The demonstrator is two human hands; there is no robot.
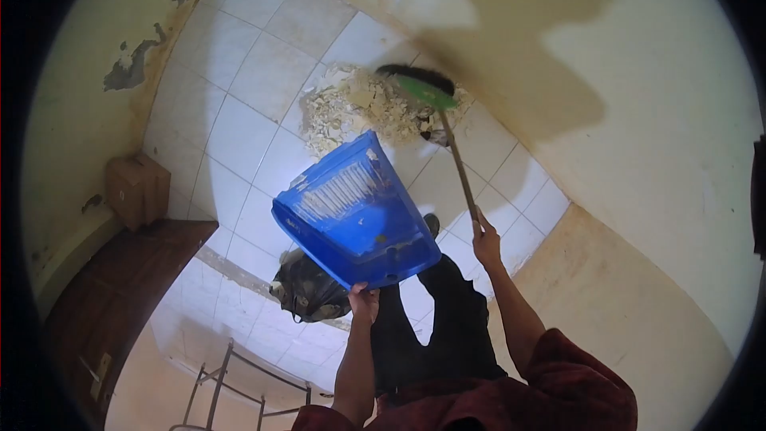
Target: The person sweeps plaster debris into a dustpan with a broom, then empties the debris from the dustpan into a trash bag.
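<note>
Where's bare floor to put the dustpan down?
Bare tiles between the rubble pile and the cardboard box; also right of the broom handle, by the wall. Crowded: around the pile and the black bag beside the dustpan.

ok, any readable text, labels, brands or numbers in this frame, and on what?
No readable text anywhere in the view.
dustpan, held by the left hand: pale ridges and scuffs only, no lettering.
broom, held by the right hand: no label shows.
box by the wall: plain faces, nothing legible.
</note>
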